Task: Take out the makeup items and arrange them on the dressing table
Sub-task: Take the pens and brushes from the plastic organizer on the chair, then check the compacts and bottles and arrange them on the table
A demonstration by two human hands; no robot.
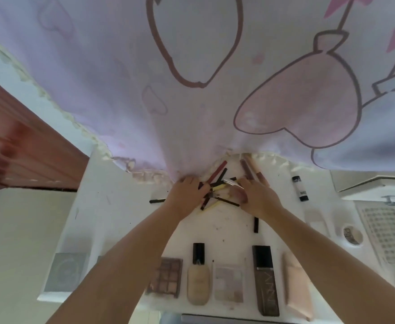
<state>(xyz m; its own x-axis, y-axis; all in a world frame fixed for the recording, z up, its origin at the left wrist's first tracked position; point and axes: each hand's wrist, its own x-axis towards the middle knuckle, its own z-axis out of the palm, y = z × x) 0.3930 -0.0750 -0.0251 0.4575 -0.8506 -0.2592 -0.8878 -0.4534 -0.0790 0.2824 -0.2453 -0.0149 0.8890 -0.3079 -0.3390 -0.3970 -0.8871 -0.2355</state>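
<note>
White scuffed dressing table point(226, 220) under a pink printed curtain point(121, 90); left hand point(187, 192) and right hand point(257, 197), fingers seemingly curled, gather a jumble of thin makeup pencils point(219, 190).

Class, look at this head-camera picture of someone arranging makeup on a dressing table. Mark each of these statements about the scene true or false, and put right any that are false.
1. Both hands, left hand and right hand, are at the pile of pencils. True.
2. The foundation bottle stands upright. False: it lies flat in the near row.
3. The eyeshadow palette lies to the left of that bottle. True.
4. The black-and-white tube is inside the pile. False: it lies apart, to its right.
5. A patterned cloth hangs above the table. True.
</note>
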